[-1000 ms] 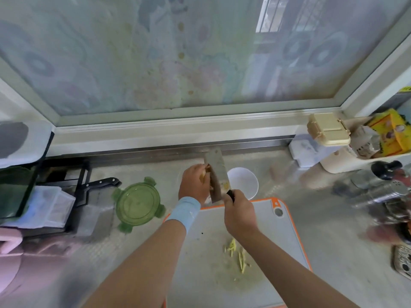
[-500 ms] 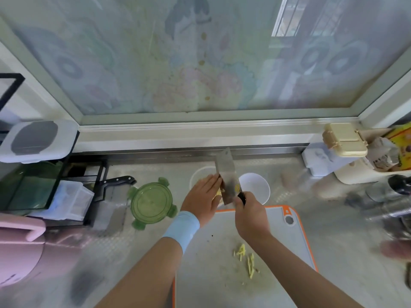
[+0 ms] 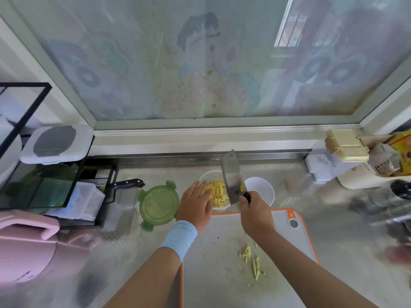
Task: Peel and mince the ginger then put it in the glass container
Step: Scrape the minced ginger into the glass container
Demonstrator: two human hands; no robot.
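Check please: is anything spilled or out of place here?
Yes. A few yellow ginger slivers lie stray on the grey orange-rimmed cutting board, apart from the shredded ginger in the round glass container. The right hand holds the steel cleaver at that container.

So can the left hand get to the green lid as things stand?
Probably yes: the left hand is open, holds nothing, and the green lid lies flat right beside it with nothing between.

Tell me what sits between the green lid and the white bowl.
In the head view: the left hand, the glass container of cut ginger, and the cleaver the right hand holds.
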